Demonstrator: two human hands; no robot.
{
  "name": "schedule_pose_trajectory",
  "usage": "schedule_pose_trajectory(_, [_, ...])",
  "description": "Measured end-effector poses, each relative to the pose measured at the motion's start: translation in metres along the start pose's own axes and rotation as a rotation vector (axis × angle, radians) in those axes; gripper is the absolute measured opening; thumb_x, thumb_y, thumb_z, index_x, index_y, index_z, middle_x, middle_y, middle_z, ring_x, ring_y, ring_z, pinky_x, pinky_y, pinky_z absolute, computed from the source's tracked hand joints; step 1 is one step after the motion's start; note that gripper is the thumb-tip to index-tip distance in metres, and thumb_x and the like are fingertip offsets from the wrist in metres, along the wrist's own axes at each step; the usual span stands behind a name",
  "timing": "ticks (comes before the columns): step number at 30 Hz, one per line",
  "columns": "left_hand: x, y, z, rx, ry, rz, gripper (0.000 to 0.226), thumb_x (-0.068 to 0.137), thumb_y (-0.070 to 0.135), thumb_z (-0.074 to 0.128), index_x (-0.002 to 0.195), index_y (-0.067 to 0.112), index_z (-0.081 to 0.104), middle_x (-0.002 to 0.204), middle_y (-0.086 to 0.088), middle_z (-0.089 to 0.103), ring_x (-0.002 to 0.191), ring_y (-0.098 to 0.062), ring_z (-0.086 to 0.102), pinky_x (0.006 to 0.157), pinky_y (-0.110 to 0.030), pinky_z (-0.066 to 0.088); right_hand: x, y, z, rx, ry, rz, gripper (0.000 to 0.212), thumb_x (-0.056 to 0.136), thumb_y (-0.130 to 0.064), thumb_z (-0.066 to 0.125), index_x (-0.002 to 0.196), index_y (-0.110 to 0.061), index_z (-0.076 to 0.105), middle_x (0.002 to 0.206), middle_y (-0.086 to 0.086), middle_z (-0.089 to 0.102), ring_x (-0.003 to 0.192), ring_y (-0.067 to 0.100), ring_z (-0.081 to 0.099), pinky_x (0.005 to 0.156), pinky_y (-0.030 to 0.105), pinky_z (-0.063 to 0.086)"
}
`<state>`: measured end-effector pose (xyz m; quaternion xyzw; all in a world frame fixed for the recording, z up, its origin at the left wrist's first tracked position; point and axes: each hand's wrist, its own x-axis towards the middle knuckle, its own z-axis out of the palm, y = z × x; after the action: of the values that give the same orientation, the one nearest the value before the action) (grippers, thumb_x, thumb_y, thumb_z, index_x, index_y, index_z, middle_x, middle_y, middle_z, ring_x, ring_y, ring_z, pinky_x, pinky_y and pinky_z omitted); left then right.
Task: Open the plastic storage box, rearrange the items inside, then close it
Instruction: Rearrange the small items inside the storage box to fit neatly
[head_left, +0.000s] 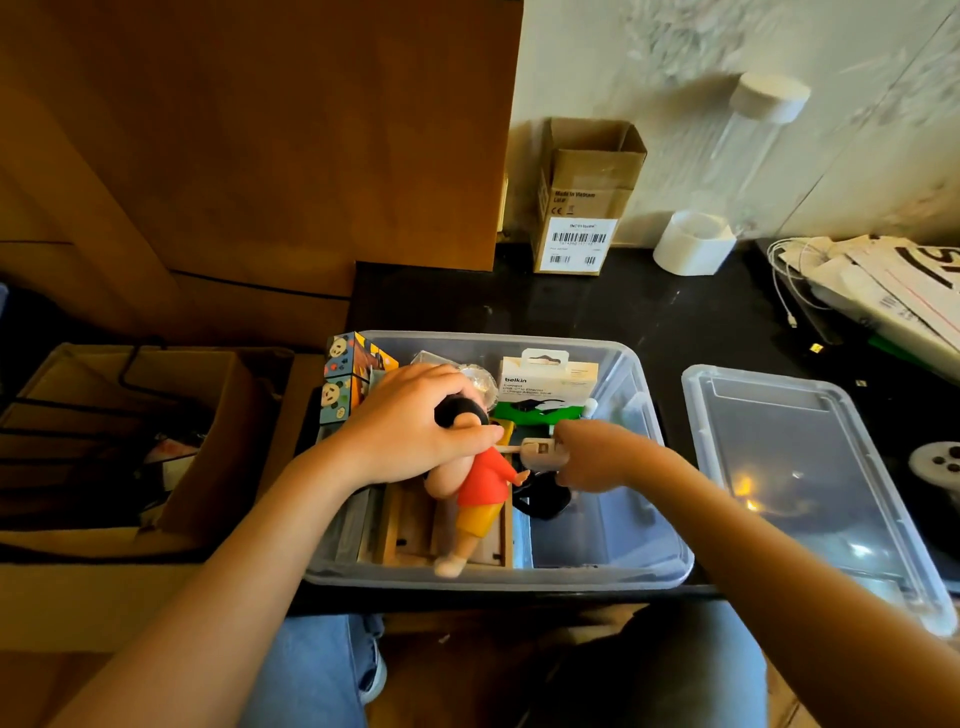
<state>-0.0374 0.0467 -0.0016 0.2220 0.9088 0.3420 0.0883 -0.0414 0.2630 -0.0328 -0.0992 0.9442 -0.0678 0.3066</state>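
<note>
Head view, black countertop (649, 317), white wall (675, 62)

- Storage box (644, 566): stands open at the near edge of the counter (675, 322).
- Lid (810, 467): flat on the counter, just right of the box.
- Carton (584, 208): upright behind the box, against the wall.
- Doll (480, 499): inside the box, left half, on a wooden tray (400, 530).
- Packet (545, 379): inside the box, upright at its rear.
- Cube (350, 376): at the box's rear left corner.
- Papers (893, 291): behind the lid, far right of the box.
</note>
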Motion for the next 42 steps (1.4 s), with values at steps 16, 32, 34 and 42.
schedule_pose_trajectory(16, [-0.001, -0.003, 0.001, -0.029, 0.006, -0.013, 0.047, 0.067, 0.069, 0.047, 0.092, 0.033, 0.062, 0.107, 0.014, 0.061, 0.11, -0.008, 0.049, 0.097, -0.041, 0.039, 0.015, 0.005, 0.002, 0.02, 0.199, -0.111, 0.037, 0.081, -0.024, 0.069, 0.115, -0.018, 0.057, 0.116, 0.002, 0.06, 0.104, 0.02, 0.056, 0.092, 0.031, 0.048])
schedule_pose_trajectory(32, [-0.001, -0.005, 0.002, -0.047, 0.025, 0.013, 0.045, 0.066, 0.069, 0.049, 0.088, 0.032, 0.063, 0.104, 0.013, 0.061, 0.11, -0.009, 0.05, 0.097, -0.042, 0.038, -0.017, -0.009, 0.005, -0.387, -0.386, -0.172, 0.043, 0.079, -0.033, 0.07, 0.113, -0.008, 0.061, 0.109, 0.005, 0.067, 0.103, 0.022, 0.061, 0.096, 0.038, 0.046])
schedule_pose_trajectory(34, [0.0, -0.005, 0.002, -0.047, 0.029, 0.021, 0.044, 0.067, 0.068, 0.049, 0.087, 0.032, 0.063, 0.103, 0.013, 0.062, 0.109, -0.01, 0.051, 0.096, -0.043, 0.039, -0.016, -0.01, 0.02, -0.414, -0.427, -0.111, 0.043, 0.081, -0.039, 0.068, 0.107, -0.005, 0.063, 0.102, 0.006, 0.068, 0.1, 0.022, 0.062, 0.093, 0.037, 0.048])
schedule_pose_trajectory(42, [0.0, -0.003, 0.002, -0.056, 0.024, 0.016, 0.039, 0.066, 0.068, 0.049, 0.086, 0.036, 0.061, 0.102, 0.015, 0.061, 0.108, -0.009, 0.05, 0.096, -0.043, 0.039, -0.008, -0.017, 0.041, -0.545, -0.383, -0.109, 0.041, 0.086, -0.022, 0.063, 0.121, -0.003, 0.053, 0.116, 0.013, 0.057, 0.105, 0.028, 0.056, 0.084, 0.033, 0.048])
